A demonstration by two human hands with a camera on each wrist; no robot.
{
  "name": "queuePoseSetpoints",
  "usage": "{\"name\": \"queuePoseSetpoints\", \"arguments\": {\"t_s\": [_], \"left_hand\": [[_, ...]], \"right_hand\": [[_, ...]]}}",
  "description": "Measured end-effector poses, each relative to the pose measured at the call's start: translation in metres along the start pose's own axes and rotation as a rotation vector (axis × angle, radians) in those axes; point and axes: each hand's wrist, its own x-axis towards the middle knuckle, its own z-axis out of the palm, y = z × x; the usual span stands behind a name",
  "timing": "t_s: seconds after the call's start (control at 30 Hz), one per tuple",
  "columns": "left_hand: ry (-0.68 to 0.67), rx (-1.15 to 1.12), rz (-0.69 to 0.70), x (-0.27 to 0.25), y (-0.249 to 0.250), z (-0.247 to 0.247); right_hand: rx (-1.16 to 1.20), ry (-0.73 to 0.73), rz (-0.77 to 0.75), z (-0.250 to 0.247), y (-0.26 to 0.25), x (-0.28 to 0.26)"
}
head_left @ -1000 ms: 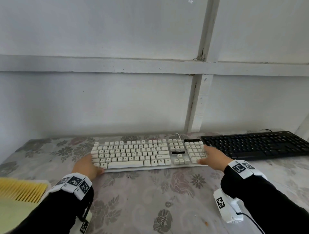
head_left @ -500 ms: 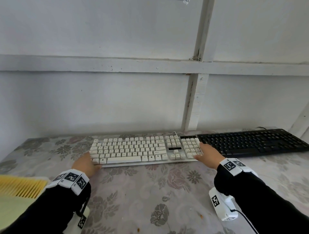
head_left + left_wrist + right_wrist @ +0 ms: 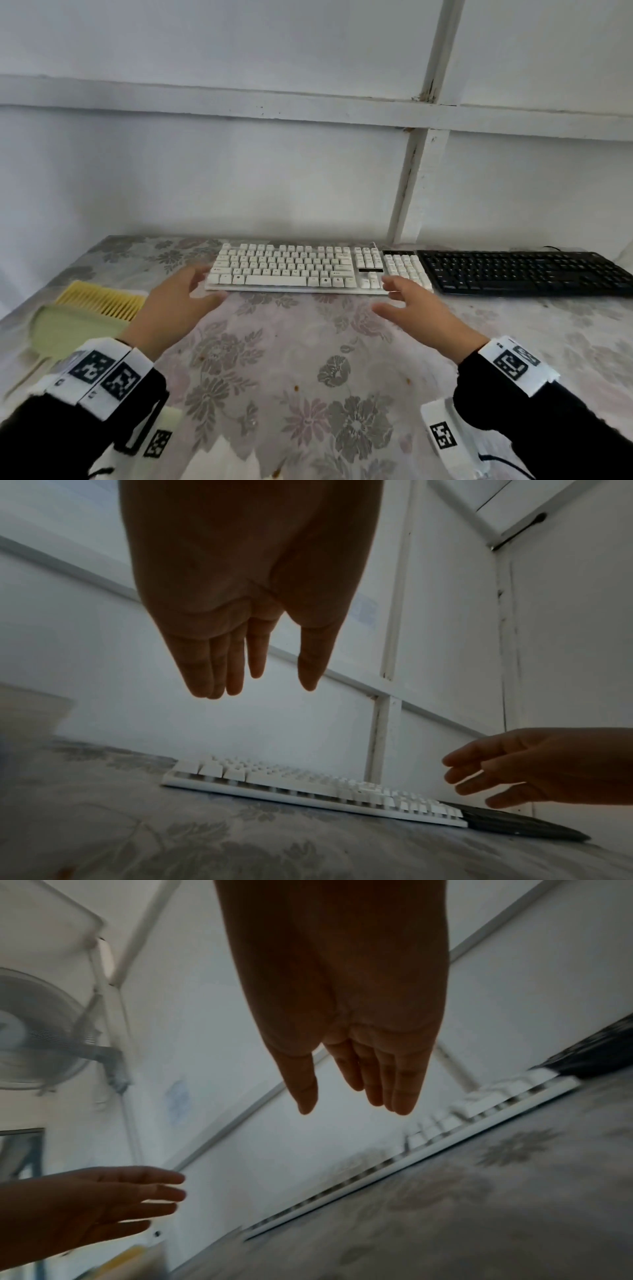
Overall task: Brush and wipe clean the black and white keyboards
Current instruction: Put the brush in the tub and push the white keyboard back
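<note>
The white keyboard (image 3: 298, 269) lies flat near the wall on the flowered table, with the black keyboard (image 3: 520, 272) end to end on its right. My left hand (image 3: 181, 301) hovers above the table just in front of the white keyboard's left end, fingers straight and spread, holding nothing. My right hand (image 3: 414, 305) hovers in front of its right end, also with straight fingers and empty. In the left wrist view the left hand (image 3: 253, 685) hangs clear above the white keyboard (image 3: 308, 785). The right wrist view shows the right hand (image 3: 356, 1107) well above the cloth.
A green dustpan with a yellow comb edge (image 3: 89, 311) lies on the table's left side, behind my left wrist. The white wall stands right behind both keyboards. A wall fan (image 3: 37, 1042) shows in the right wrist view. The flowered cloth (image 3: 308, 377) covers the table.
Both hands have let go of the white keyboard's ends and pulled back toward me, lifting off the table. The keyboard now lies closer to the wall.
</note>
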Motion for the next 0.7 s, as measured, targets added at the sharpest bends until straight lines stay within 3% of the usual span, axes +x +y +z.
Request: {"name": "queuePoseSetpoints", "arguments": {"t_s": [0.13, 0.33, 0.53, 0.7], "left_hand": [[-0.038, 0.003, 0.1, -0.031, -0.023, -0.021], [0.045, 0.065, 0.209, -0.059, -0.062, -0.074], [0.026, 0.087, 0.072, -0.06, -0.114, -0.128], [-0.273, -0.058, -0.113, -0.055, -0.162, -0.155]], "right_hand": [[0.045, -0.118, -0.076, 0.031, -0.034, -0.025], [0.046, -0.273, -0.201, 0.089, -0.095, -0.048], [-0.055, -0.422, -0.26, 0.154, -0.168, -0.052], [-0.098, -0.586, -0.28, 0.196, -0.207, -0.051]]}}
